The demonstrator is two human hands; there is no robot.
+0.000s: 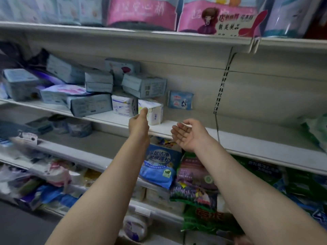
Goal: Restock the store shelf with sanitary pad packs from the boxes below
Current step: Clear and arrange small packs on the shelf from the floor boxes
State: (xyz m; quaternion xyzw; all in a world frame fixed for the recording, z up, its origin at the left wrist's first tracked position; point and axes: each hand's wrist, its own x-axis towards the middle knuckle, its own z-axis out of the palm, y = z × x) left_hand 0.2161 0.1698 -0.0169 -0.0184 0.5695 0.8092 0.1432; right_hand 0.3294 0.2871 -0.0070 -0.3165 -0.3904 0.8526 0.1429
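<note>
Both bare forearms are reaching up and forward toward the middle shelf (177, 129), rising from the bottom of the view and converging near its front edge.

The left hand (138, 123) is stretching out with its back toward the camera, thumb uppermost. Its thumb is lying against the front left face of a white sanitary pad pack (153, 112) standing at the shelf's edge. The fingers are hidden behind the hand, so whether this grip is actually closing on the pack or only touching it cannot be told.

The right hand (188, 134) is hovering just to the right of that pack, apart from it, palm turned up and toward the left. Its fingers are loosely curved and spread — a relaxed, open grip holding nothing.

The white pack is sitting beside another white pack (123, 106) on its left. Behind and left of these, pale blue pad packs (144, 84) are lying in a loose, tilted pile across the shelf. A small blue pack (180, 99) is standing alone against the back panel, to the right of the pile.

On the shelf above, large pink packages (141, 14) are lining the edge. Below the hands, a blue detergent bag (160, 165) and a green bag (196, 181) are leaning out from the lower shelves.
</note>
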